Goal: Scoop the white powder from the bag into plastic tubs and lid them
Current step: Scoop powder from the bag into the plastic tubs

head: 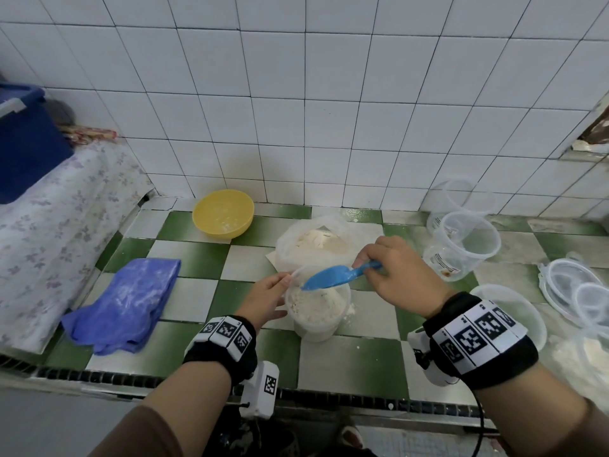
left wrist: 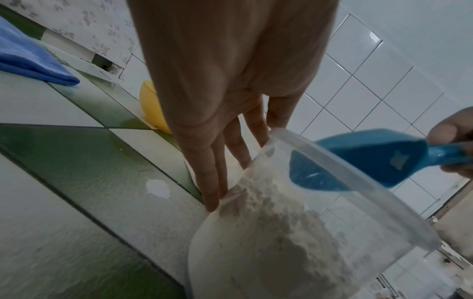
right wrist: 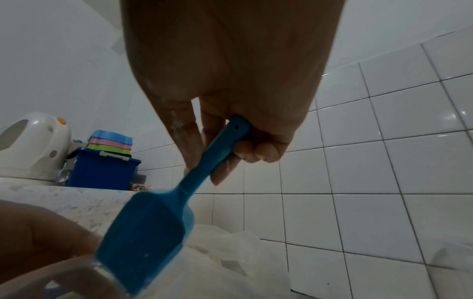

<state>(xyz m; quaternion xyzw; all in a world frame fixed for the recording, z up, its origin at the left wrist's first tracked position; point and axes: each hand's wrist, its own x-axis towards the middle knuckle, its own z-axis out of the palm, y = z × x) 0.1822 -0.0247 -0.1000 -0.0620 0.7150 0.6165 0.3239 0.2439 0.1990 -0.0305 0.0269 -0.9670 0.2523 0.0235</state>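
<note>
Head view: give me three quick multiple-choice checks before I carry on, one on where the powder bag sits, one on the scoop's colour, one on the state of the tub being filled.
1. Where is the powder bag relative to the tub being filled?
A. Behind it, toward the wall
B. On the blue cloth
C. Inside the yellow bowl

2. What colour is the scoop that the right hand grips?
A. Red
B. Blue
C. White

3. What state is the tub in?
A. Lidded
B. Empty
C. Open, holding heaped powder

Answers:
1. A: the bag lies between the tub and the tiled wall.
2. B: the scoop is blue in all three views.
3. C: no lid is on it, white powder is piled inside, and the left hand steadies its side.
</note>
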